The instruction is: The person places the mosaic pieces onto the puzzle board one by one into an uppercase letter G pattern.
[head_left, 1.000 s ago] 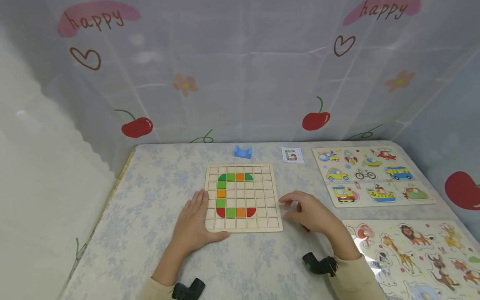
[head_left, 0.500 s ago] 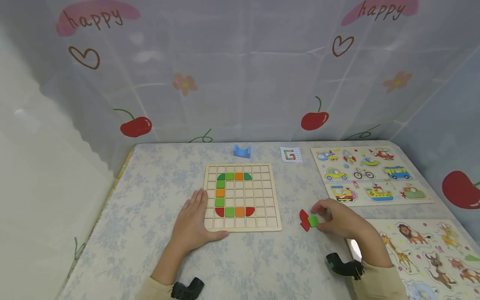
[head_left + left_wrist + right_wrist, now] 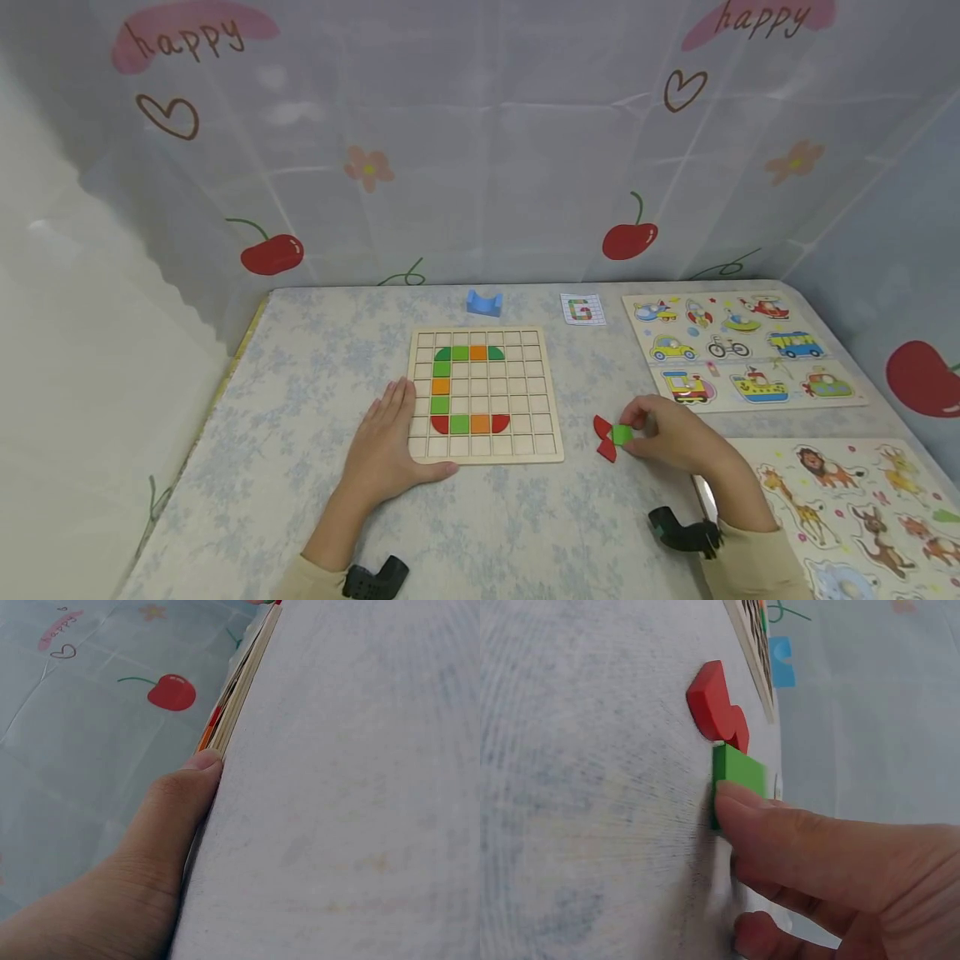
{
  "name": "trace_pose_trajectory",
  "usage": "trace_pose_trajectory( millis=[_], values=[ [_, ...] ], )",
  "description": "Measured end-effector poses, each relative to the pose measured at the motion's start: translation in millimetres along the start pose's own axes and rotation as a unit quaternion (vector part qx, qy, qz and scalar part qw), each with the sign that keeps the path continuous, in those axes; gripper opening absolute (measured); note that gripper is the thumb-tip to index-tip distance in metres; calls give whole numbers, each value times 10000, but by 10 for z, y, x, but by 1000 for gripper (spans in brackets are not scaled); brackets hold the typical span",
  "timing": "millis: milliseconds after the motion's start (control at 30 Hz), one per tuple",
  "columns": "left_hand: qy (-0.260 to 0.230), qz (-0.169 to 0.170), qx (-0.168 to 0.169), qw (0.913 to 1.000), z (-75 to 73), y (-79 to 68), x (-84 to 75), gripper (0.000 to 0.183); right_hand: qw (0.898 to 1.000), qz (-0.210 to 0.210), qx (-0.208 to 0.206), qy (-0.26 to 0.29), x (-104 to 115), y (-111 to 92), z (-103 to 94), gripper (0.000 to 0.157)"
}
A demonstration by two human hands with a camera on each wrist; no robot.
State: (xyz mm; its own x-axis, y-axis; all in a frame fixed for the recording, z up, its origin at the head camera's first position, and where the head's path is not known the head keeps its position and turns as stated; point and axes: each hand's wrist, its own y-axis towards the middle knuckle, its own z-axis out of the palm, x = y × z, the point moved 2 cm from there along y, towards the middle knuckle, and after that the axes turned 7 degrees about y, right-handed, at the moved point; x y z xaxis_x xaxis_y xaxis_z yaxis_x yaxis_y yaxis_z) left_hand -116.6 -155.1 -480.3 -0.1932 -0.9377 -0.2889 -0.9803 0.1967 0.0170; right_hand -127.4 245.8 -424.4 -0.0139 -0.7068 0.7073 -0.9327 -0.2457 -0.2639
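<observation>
A wooden grid board (image 3: pixel 525 404) lies mid-table, with green, orange and red tiles forming a C shape in its cells. My left hand (image 3: pixel 388 446) rests on the board's left edge and lower left corner, fingers straight and thumb spread along the front side. To the right of the board, my right hand (image 3: pixel 671 435) pinches a green square tile (image 3: pixel 739 774) between thumb and fingers, close to the tabletop. Two red quarter-round tiles (image 3: pixel 711 701) lie just beside the green one, on its board side. In the left wrist view the left thumb (image 3: pixel 169 810) touches the board's edge.
A small pattern card (image 3: pixel 582 310) and a blue plastic holder (image 3: pixel 484 303) stand behind the board. On the right lie a vehicle puzzle board (image 3: pixel 701 400) and an animal puzzle board (image 3: pixel 817 450), the latter partly under the right forearm. A printed cloth hangs behind the table.
My right hand has moved right from the board's edge to the loose tiles and now pinches the green one, which has shifted slightly left. The left hand stays on the board.
</observation>
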Motion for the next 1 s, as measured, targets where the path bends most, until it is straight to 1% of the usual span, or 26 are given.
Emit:
trace_pose_trajectory(
  millis=[100, 300, 467, 533, 667, 767, 1000],
  values=[
    [-2, -4, 8, 10000, -1, -1, 1, 139, 9998, 141, -126, 27, 1, 32, 3, 23],
    [-21, -17, 51, 10000, -21, -6, -11, 138, 9991, -69, -425, -51, 17, 92, -44, 19],
    [-12, -26, 89, 10000, -32, -7, -21, 137, 9981, -134, -583, 124, 103, 219, 1, 19],
    [-2, -25, 87, 10000, -32, -7, -24, 137, 9978, -207, -575, 243, 151, 298, 57, 18],
    [13, -18, 73, 10000, -22, -3, -21, 137, 9962, -517, -495, 490, 249, 462, 211, 16],
    [30, 0, 45, 10000, -10, 0, -13, 137, 9948, -691, -372, 656, 379, 559, 358, 15],
    [47, -12, 53, 10000, -4, 4, 1, 137, 9915, -869, -32, 973, 719, 726, 669, 15]
  ],
)
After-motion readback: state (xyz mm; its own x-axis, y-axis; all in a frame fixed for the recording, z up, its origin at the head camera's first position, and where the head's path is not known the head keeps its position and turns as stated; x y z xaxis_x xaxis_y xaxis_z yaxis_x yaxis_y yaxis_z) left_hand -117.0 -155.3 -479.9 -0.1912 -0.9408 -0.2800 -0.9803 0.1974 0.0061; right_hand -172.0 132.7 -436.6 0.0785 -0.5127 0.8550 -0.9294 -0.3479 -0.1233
